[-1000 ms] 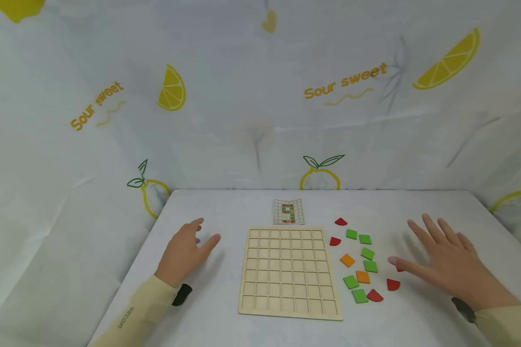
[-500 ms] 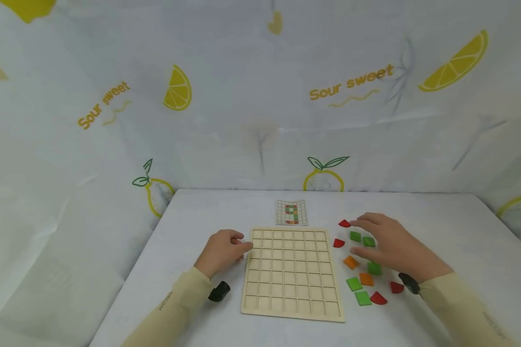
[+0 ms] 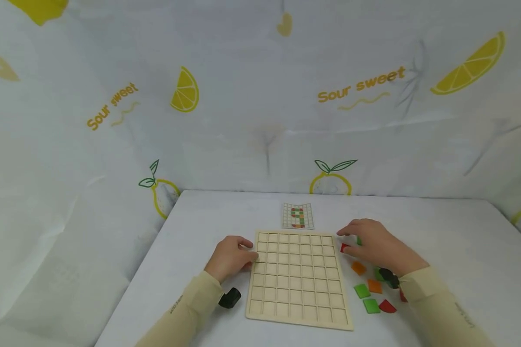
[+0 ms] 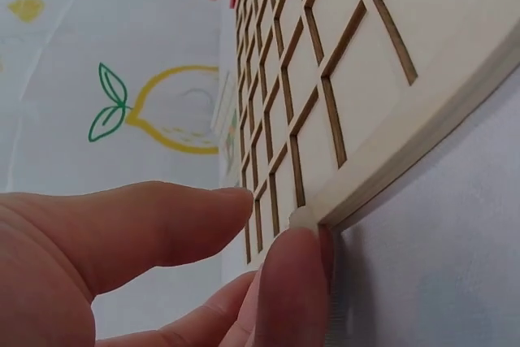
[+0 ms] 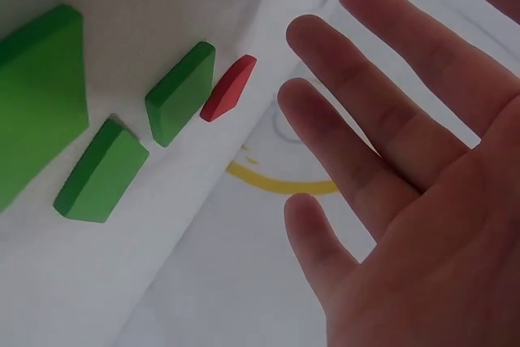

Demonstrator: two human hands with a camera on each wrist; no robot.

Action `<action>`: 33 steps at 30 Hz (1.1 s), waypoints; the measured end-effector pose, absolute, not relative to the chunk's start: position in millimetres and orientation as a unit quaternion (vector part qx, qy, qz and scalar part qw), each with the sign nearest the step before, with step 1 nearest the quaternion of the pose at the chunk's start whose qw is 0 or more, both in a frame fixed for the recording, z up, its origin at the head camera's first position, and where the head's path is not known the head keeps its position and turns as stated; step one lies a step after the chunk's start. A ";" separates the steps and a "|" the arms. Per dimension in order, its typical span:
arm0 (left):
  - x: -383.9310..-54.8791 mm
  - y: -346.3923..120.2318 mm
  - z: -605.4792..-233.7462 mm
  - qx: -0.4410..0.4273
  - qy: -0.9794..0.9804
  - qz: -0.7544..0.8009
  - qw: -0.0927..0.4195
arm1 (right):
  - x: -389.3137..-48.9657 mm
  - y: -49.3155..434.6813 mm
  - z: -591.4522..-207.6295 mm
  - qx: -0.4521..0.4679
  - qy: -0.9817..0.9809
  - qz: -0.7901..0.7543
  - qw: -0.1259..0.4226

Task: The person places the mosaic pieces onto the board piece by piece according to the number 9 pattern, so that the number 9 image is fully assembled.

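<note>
A red piece (image 3: 344,247) lies at nine o'clock from the nearer right hand (image 3: 373,244), fingers apart; left hand (image 3: 229,256), fingers also parted, touches the board (image 3: 299,282).

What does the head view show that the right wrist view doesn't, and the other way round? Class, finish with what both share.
Only the head view shows the left hand, two orange tiles, and the "Sour sweet" lettering on the backdrop.

Only the right wrist view shows the palm side of the right hand, with its fingers spread apart; from the head, its back shows instead.

Both show the right hand itself, green tiles and red pieces.
</note>
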State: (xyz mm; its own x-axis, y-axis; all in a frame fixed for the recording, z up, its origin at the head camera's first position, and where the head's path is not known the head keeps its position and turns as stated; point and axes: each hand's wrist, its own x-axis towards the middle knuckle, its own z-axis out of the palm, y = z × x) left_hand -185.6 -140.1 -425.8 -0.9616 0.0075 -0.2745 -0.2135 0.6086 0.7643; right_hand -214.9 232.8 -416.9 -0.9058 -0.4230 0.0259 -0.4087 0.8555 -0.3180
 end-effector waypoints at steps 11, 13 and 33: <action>-187.4 -147.2 -441.1 -0.062 0.841 0.523 0.120 | -217.7 229.1 -422.4 -0.205 0.965 -0.159 0.037; -188.5 -146.8 -442.1 -0.062 0.839 0.526 0.122 | -217.4 229.0 -423.0 -0.202 0.966 -0.157 0.039; -191.3 -144.3 -442.4 -0.060 0.843 0.519 0.127 | -214.1 246.3 -421.6 -0.187 0.974 -0.122 0.038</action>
State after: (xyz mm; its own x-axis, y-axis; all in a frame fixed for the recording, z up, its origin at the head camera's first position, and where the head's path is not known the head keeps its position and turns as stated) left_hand -191.3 -144.3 -442.4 -0.9604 0.0310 -0.2770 -0.2335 0.4531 0.8603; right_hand -214.1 246.3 -421.6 -0.9274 -0.3729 -0.0290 -0.3543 0.9005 -0.2521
